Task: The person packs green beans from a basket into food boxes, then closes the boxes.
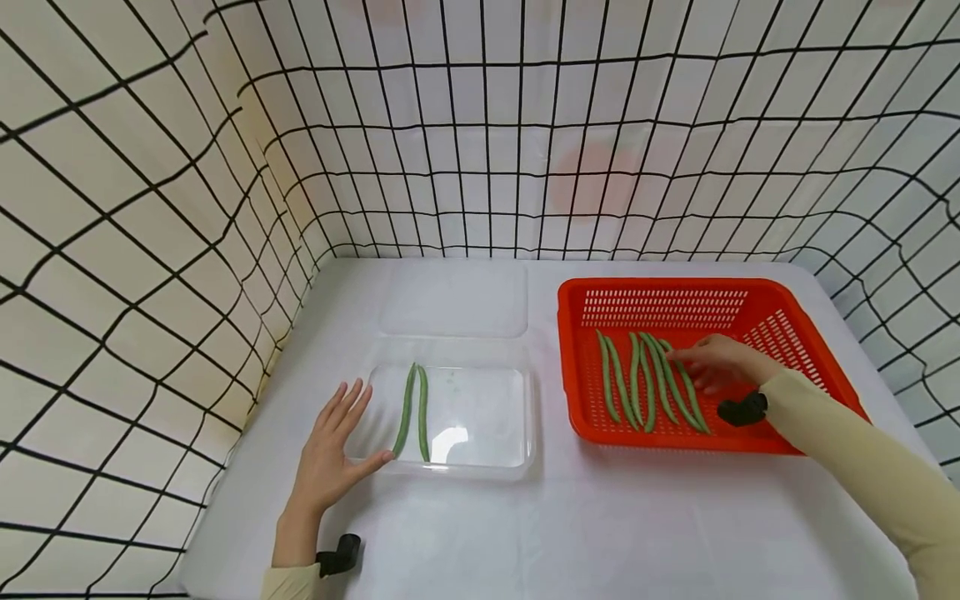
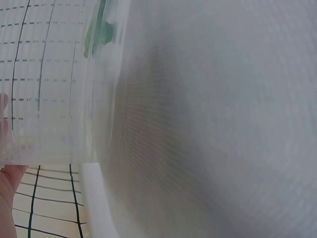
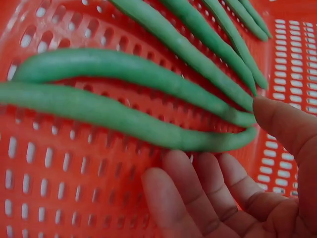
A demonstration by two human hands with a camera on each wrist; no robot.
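Observation:
Several green beans [image 1: 647, 379] lie side by side in a red perforated basket [image 1: 765, 292]. My right hand [image 1: 720, 364] is inside it at the rightmost beans. In the right wrist view, the thumb [image 3: 282, 121] is by the bean ends and the slightly bent fingers lie along the nearest bean [image 3: 124, 119], without closing round it. Two green beans [image 1: 423, 412] lie in the left part of a clear plastic container [image 1: 480, 475]. At its left side is my left hand [image 1: 330, 450], fingers spread, thumb at the near rim. The left wrist view shows only part of that hand [image 2: 10, 198].
Behind the container lies a clear flat lid [image 1: 453, 304]. Everything stands on a white-covered table [image 1: 600, 533]. Black wire grid [image 1: 502, 150] walls rise at the back, left and right.

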